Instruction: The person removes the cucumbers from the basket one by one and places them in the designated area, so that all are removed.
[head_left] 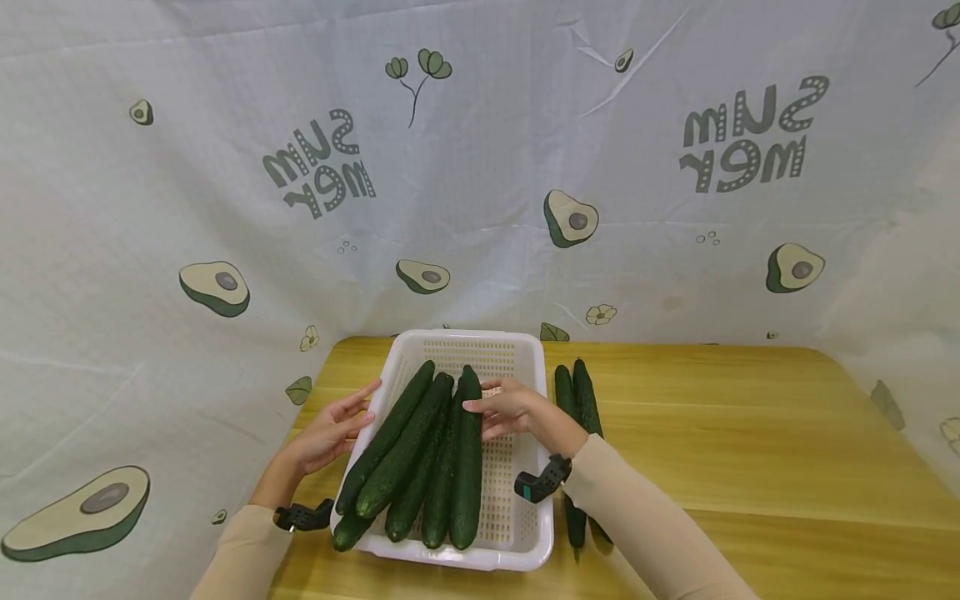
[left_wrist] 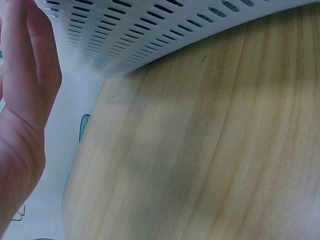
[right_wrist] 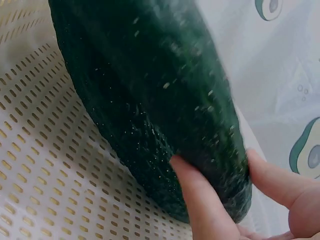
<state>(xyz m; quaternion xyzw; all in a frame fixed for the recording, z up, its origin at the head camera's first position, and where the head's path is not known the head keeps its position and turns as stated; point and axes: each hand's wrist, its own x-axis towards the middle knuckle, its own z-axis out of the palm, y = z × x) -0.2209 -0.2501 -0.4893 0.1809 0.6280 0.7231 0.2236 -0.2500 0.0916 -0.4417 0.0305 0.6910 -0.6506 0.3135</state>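
A white plastic basket (head_left: 501,500) with slotted sides holds several long dark green cucumbers (head_left: 408,446), lying side by side towards its left. In the head view my right hand (head_left: 513,410) is inside the basket. It pinches the rightmost cucumber (head_left: 467,467) near its far end, and the right wrist view shows the thumb and a finger on either side of that cucumber (right_wrist: 165,85). My left hand (head_left: 330,433) is at the basket's left wall, fingers stretched out beside the rim. The left wrist view shows these fingers (left_wrist: 22,65) fairly straight against the slotted wall (left_wrist: 115,30).
Two more cucumbers (head_left: 587,400) lie on the wooden table (head_left: 720,433) just right of the basket, partly hidden under my right forearm. A white curtain (head_left: 480,167) printed with avocados hangs behind the table and along its sides.
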